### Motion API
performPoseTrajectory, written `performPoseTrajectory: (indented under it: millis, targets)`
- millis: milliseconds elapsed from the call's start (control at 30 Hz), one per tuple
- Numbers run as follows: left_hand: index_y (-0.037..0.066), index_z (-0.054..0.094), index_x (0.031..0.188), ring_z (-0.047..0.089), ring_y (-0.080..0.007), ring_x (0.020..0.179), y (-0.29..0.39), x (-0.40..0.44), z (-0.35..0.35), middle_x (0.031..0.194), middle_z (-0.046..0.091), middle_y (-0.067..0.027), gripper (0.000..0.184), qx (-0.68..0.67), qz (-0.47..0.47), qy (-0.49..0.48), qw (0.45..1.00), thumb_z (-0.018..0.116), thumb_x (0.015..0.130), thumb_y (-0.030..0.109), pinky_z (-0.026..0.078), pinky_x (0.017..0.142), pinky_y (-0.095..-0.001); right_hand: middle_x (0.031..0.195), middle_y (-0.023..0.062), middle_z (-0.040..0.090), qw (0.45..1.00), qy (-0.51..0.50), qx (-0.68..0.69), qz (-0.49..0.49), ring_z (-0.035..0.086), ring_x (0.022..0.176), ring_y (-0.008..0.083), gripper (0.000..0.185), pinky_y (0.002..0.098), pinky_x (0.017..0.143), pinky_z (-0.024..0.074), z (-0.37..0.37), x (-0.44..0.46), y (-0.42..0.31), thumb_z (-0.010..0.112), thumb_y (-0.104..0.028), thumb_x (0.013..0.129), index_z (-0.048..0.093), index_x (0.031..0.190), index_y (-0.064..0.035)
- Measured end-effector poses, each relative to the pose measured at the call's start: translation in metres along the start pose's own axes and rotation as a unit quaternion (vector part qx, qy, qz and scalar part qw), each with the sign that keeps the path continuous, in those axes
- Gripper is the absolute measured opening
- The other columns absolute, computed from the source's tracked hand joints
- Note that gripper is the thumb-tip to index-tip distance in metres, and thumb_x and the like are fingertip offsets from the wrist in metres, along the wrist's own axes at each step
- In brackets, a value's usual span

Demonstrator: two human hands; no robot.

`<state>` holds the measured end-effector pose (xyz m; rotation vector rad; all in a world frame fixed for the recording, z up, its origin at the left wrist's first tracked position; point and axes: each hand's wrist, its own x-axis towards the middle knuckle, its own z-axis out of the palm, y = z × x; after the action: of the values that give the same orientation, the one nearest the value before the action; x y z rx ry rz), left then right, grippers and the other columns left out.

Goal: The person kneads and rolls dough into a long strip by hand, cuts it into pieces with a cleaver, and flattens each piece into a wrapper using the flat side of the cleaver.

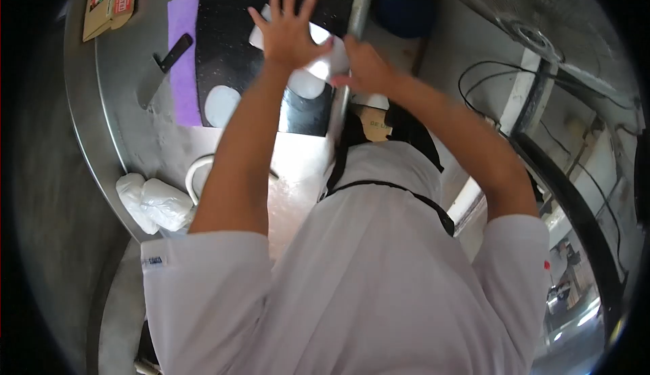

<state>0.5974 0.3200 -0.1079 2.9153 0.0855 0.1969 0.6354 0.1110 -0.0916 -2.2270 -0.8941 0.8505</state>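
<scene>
My left hand [291, 40] is spread wide with its fingers apart, over a white flat piece [257, 36] on a black board [227, 50]. My right hand [369, 69] is close beside it, near the steel edge bar [359, 16]. Its fingers are partly hidden and blurred, so whether it grips anything is unclear. Two white rounded flat pieces lie nearby: one [221, 107] left of my left forearm, another [307, 84] just below my hands. Their material cannot be made out for certain.
A purple towel [183, 77] runs along the board's left side, with a black-handled blade [176, 51] across it. A cardboard box [112, 3] stands at the upper left. White plastic bags [159, 202] sit lower left. A fan [528, 33] and cables are at the right.
</scene>
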Motion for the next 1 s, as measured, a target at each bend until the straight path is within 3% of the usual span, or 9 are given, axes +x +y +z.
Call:
performPoseTrajectory:
  millis: [67, 200, 333, 533, 600, 667, 867, 967, 1000]
  targets:
    - [0.012, 0.019, 0.165, 0.012, -0.043, 0.158, 0.021, 0.031, -0.044, 0.171, 0.015, -0.022, 0.126, 0.069, -0.08, -0.143, 0.984, 0.075, 0.068, 0.069, 0.012, 0.119, -0.074, 0.097, 0.0318, 0.069, 0.999, -0.032, -0.006, 0.008, 0.07, 0.094, 0.0491, 0.079, 0.0497, 0.083, 0.0574, -0.016, 0.019, -0.01, 0.093, -0.039, 0.069, 0.052, 0.119, 0.006]
    - [0.037, 0.026, 0.164, 0.012, -0.045, 0.157, 0.008, -0.036, -0.001, 0.172, 0.017, -0.0164, 0.12, -0.062, 0.044, -0.012, 0.997, 0.079, 0.061, 0.067, 0.015, 0.105, -0.0872, 0.098, 0.029, 0.07, 0.999, -0.015, 0.04, -0.019, 0.07, 0.094, 0.0485, 0.077, 0.0505, 0.082, 0.0571, 0.033, -0.037, 0.001, 0.093, -0.038, 0.07, 0.053, 0.121, 0.0041]
    - [0.035, 0.027, 0.164, 0.012, -0.0453, 0.157, 0.041, -0.034, -0.008, 0.171, 0.019, -0.016, 0.121, -0.009, 0.05, -0.14, 0.989, 0.075, 0.06, 0.074, 0.012, 0.106, -0.0861, 0.091, 0.0259, 0.071, 0.995, -0.013, 0.076, 0.061, 0.069, 0.091, 0.0516, 0.073, 0.0534, 0.082, 0.056, 0.043, -0.069, 0.006, 0.092, -0.039, 0.071, 0.051, 0.122, -0.0045]
    - [0.033, 0.026, 0.165, 0.013, -0.0496, 0.155, 0.014, -0.014, 0.001, 0.17, 0.023, -0.0143, 0.12, -0.014, -0.058, 0.012, 0.998, 0.078, 0.063, 0.072, 0.014, 0.107, -0.0858, 0.09, 0.0277, 0.07, 0.995, -0.04, 0.001, -0.092, 0.07, 0.091, 0.049, 0.07, 0.052, 0.08, 0.0569, -0.02, 0.007, 0.012, 0.091, -0.035, 0.072, 0.052, 0.118, -0.0013]
    - [0.014, 0.029, 0.163, 0.015, -0.0445, 0.156, 0.031, 0.005, -0.043, 0.169, 0.024, -0.0186, 0.115, 0.045, -0.144, -0.09, 0.984, 0.07, 0.073, 0.073, 0.012, 0.118, -0.0762, 0.095, 0.0291, 0.07, 0.99, -0.065, -0.079, -0.1, 0.07, 0.093, 0.0471, 0.073, 0.0498, 0.08, 0.0581, -0.03, 0.024, -0.002, 0.092, -0.035, 0.07, 0.052, 0.119, 0.0017]
    - [0.033, 0.025, 0.165, 0.013, -0.0491, 0.156, 0.008, -0.03, 0.006, 0.172, 0.019, -0.0138, 0.119, -0.004, -0.025, 0.015, 1.0, 0.074, 0.066, 0.077, 0.012, 0.106, -0.0867, 0.099, 0.0298, 0.07, 0.988, -0.095, -0.013, -0.125, 0.069, 0.095, 0.0495, 0.083, 0.0484, 0.082, 0.0583, -0.008, 0.0, 0.012, 0.091, -0.044, 0.071, 0.05, 0.124, 0.0044]
    - [0.035, 0.027, 0.164, 0.009, -0.0531, 0.155, 0.039, -0.032, 0.001, 0.173, 0.016, -0.0127, 0.117, -0.037, 0.036, -0.075, 0.996, 0.072, 0.066, 0.08, 0.008, 0.104, -0.0888, 0.097, 0.0284, 0.07, 0.996, -0.085, -0.024, -0.022, 0.068, 0.098, 0.0499, 0.08, 0.052, 0.085, 0.0564, 0.004, -0.038, 0.032, 0.087, -0.05, 0.075, 0.05, 0.123, 0.0027]
    - [0.028, 0.038, 0.161, 0.013, -0.0522, 0.154, 0.034, -0.015, 0.002, 0.169, 0.025, -0.0149, 0.113, 0.004, -0.066, 0.041, 0.997, 0.068, 0.067, 0.084, 0.007, 0.105, -0.0886, 0.095, 0.0275, 0.07, 0.977, -0.086, -0.038, -0.19, 0.068, 0.099, 0.0494, 0.076, 0.0522, 0.086, 0.0557, -0.038, 0.016, 0.047, 0.088, -0.044, 0.075, 0.05, 0.123, 0.0009]
    - [0.015, 0.029, 0.163, 0.017, -0.0469, 0.155, 0.058, 0.008, -0.04, 0.168, 0.026, -0.02, 0.115, 0.076, -0.17, -0.098, 0.978, 0.07, 0.073, 0.073, 0.012, 0.117, -0.0776, 0.095, 0.0272, 0.07, 0.967, -0.075, -0.113, -0.216, 0.069, 0.099, 0.049, 0.074, 0.0517, 0.085, 0.0557, -0.047, 0.029, 0.033, 0.088, -0.041, 0.075, 0.05, 0.122, 0.0012]
